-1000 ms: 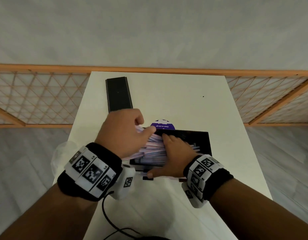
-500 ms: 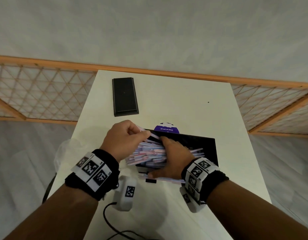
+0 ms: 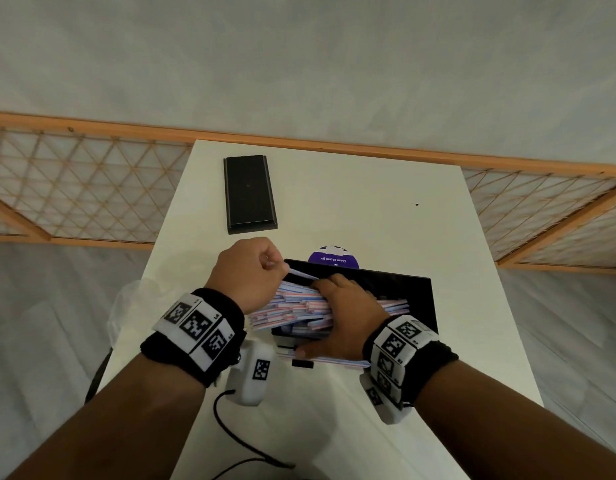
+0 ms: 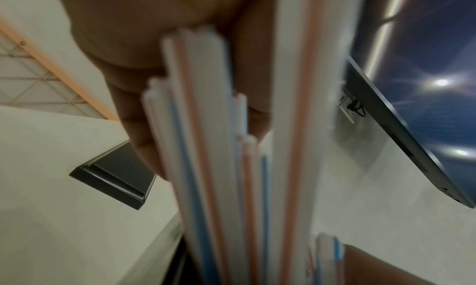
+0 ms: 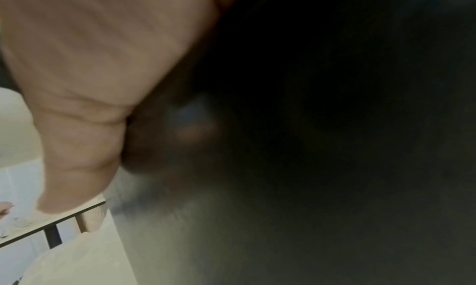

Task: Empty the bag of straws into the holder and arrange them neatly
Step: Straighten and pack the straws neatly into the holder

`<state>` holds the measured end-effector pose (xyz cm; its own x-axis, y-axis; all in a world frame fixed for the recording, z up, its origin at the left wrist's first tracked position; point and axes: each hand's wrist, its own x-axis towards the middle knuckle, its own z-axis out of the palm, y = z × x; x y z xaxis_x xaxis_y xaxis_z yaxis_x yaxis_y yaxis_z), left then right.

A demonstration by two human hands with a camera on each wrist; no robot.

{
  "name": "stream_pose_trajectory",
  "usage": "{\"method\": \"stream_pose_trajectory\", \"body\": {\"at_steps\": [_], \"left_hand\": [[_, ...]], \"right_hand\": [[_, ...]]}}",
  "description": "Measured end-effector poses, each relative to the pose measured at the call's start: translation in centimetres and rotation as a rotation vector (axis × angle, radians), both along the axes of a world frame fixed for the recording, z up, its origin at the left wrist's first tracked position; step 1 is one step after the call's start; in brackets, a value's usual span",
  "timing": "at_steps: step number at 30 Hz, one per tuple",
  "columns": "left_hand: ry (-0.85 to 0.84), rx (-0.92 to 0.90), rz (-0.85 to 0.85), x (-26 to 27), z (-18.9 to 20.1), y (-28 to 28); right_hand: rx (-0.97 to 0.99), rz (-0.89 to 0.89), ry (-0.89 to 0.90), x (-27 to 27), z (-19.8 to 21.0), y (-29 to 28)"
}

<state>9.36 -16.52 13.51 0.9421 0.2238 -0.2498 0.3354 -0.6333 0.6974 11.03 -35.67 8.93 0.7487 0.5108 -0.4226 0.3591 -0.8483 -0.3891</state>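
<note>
My left hand (image 3: 251, 271) has fisted tighter round the straws (image 3: 292, 306) and drawn their ends past the left edge of the box (image 3: 420, 299), my right hand (image 3: 348, 320) still clamping them there, so the bundle looks nearly gathered.

Behind the left hand (image 3: 247, 271) and the right hand (image 3: 348, 317) sat black wristbands (image 3: 154, 344) faced with white blocks printed with black square codes. A white pod (image 3: 252, 374) hung under each wrist, the left one trailing a black cable (image 3: 215, 410).
</note>
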Motion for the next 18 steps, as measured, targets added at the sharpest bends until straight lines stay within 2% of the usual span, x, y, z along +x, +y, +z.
{"method": "stream_pose_trajectory", "body": {"at_steps": [4, 6, 10, 15, 18], "left_hand": [[0.107, 0.024, -0.096, -0.2, 0.2, 0.2], [0.124, 0.026, -0.119, -0.4, 0.3, 0.2], [0.079, 0.022, -0.161, -0.9, 0.8, -0.1], [0.022, -0.032, -0.133, -1.7, 1.1, -0.2], [0.009, -0.073, -0.095, -2.4, 1.0, -0.9]], "right_hand": [[0.088, -0.036, -0.041, -0.5, -0.2, 0.0], [0.070, -0.027, -0.068, -0.5, 0.0, 0.1], [-0.005, 0.048, -0.070, 0.0, 0.5, 0.6], [0.063, -0.013, 0.056, 0.4, 0.6, 1.4], [0.097, 0.000, 0.016, 0.4, 0.2, 2.1]]}}
